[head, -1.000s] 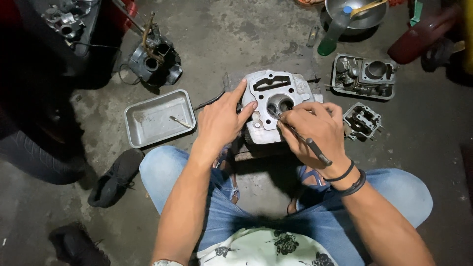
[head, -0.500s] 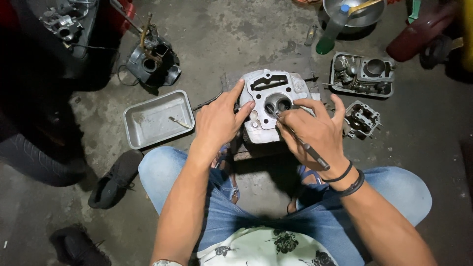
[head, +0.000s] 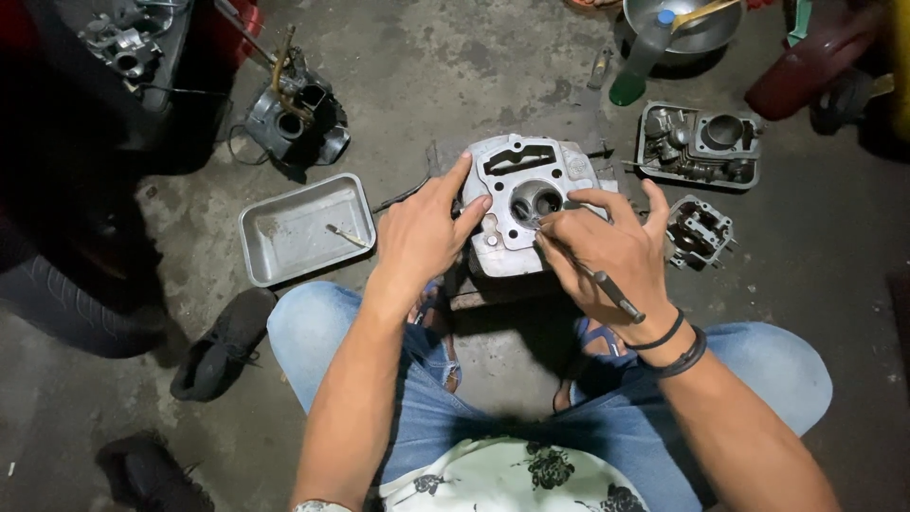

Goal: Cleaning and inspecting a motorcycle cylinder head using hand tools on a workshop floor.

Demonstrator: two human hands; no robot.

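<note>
We brace the cylinder head with our left hand; our right hand holds a slim tool, tip in its round chamber.

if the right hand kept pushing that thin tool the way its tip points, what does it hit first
Likely the inside of the round chamber in the grey cylinder head: the right hand aims the thin tool up-left, tip already at that opening. Depth is unclear.

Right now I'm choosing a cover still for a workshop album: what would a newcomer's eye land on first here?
First, the grey metal cylinder head at centre on the concrete floor, steadied by the left hand while the right hand works a thin tool at its round opening. Next, the shallow metal tray to the left and the loose engine parts upper right.
</note>
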